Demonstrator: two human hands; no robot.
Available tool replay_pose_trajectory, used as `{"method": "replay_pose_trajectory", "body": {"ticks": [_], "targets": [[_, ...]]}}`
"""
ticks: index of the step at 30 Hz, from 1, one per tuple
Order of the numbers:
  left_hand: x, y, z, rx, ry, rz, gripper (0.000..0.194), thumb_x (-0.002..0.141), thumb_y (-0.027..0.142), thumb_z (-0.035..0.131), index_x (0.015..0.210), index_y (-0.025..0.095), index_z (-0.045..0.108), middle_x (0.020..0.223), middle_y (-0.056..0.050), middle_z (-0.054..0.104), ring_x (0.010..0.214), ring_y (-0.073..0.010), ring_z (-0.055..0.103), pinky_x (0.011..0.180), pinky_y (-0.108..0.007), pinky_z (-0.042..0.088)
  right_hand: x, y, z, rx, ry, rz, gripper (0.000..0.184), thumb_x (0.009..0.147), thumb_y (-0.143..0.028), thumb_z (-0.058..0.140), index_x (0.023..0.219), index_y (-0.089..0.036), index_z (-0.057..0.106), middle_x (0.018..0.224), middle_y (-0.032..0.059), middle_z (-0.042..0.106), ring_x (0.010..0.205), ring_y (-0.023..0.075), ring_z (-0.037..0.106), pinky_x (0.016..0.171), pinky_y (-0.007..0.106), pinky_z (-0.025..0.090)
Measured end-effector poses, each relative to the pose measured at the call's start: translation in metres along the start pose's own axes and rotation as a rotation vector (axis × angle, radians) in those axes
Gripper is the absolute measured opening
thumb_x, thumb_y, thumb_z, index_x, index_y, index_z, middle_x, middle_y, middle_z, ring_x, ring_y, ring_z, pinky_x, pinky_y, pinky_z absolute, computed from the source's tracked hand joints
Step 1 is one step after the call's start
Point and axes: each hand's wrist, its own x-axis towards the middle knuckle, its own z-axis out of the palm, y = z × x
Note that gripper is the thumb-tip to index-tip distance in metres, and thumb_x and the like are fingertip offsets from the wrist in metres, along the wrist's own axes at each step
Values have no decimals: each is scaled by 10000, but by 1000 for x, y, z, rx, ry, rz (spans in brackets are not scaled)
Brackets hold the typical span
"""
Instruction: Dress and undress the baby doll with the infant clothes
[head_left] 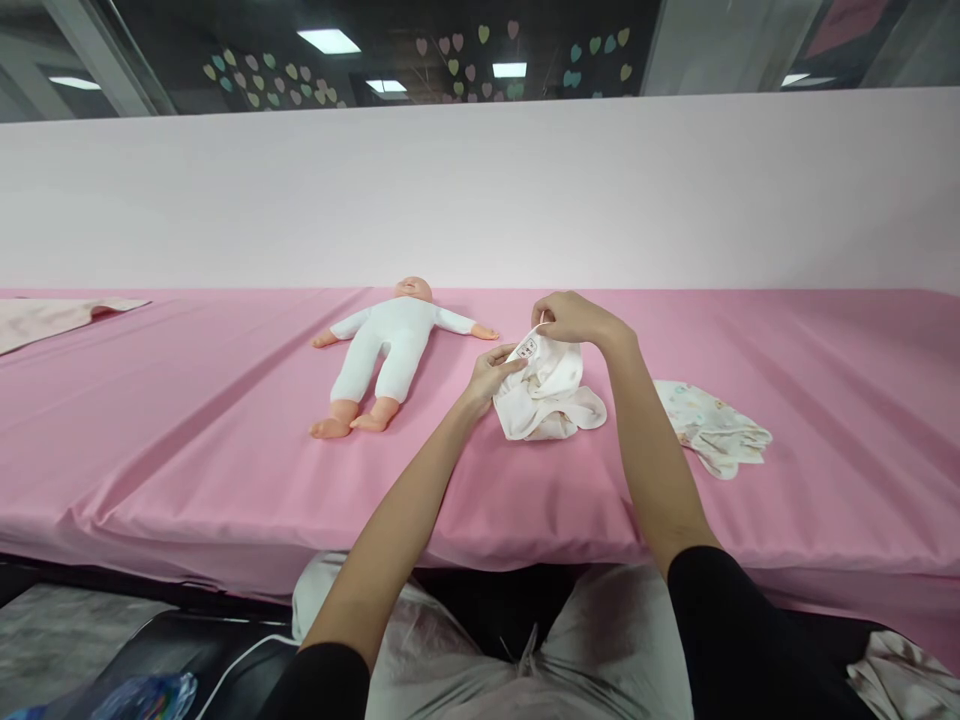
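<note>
A small white baby garment (551,400) with a printed label near its upper edge hangs bunched between my hands, its lower part on the pink cover. My left hand (495,372) pinches its left edge beside the label. Higher up, my right hand (574,318) has the top edge between thumb and fingers. To the left lies a baby doll (390,345) on its back, with a white cloth body, arms spread and bare feet towards me. On the right, partly behind my right forearm, rests a crumpled patterned baby garment (712,425).
A pink cover (202,440) spreads over the wide table. At the far left lies a pale pink cloth (52,318). A white wall (480,200) rises behind the table. Another bunched cloth (904,680) is low at the right, and a white cable (240,660) runs at the lower left.
</note>
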Motion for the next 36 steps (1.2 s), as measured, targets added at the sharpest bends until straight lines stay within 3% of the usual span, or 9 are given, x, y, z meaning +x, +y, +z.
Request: {"method": "replay_pose_trajectory", "body": {"ticks": [8, 13, 19, 27, 36], "targets": [[-7, 4, 5, 28, -47, -39, 258, 570, 281, 754, 771, 134, 691, 674, -25, 663, 576, -133, 573, 576, -257, 427, 1, 0, -1, 65, -36, -42, 180, 743, -287, 545, 829, -187, 667, 926, 44, 602, 762, 135, 503, 593, 230, 338], [-10, 6, 7, 5, -64, -57, 259, 564, 299, 762, 738, 127, 676, 658, -30, 651, 591, -145, 578, 592, -267, 427, 0, 0, -2, 117, -151, -59, 244, 687, -414, 629, 792, -197, 670, 882, 29, 634, 769, 144, 522, 581, 228, 348], [-11, 5, 7, 24, -87, -47, 267, 593, 320, 760, 752, 126, 668, 668, -23, 640, 596, -139, 573, 596, -267, 426, 1, 4, -1, 123, -189, -55, 215, 664, -377, 643, 743, -178, 647, 743, 7, 599, 641, 113, 478, 508, 231, 302], [-9, 4, 9, -108, -86, -34, 305, 641, 384, 733, 785, 122, 673, 777, -53, 667, 702, -162, 605, 678, -290, 459, 3, 4, 2, 171, -200, -41, 191, 660, -360, 616, 693, -174, 642, 627, -17, 528, 569, 97, 418, 491, 238, 279], [-8, 7, 14, 52, 46, 69, 285, 610, 394, 747, 728, 140, 690, 671, -11, 638, 600, -113, 548, 578, -241, 415, 6, 11, 2, 216, -132, -97, 200, 648, -320, 635, 791, -181, 645, 776, 9, 581, 676, 124, 488, 529, 223, 333]]}}
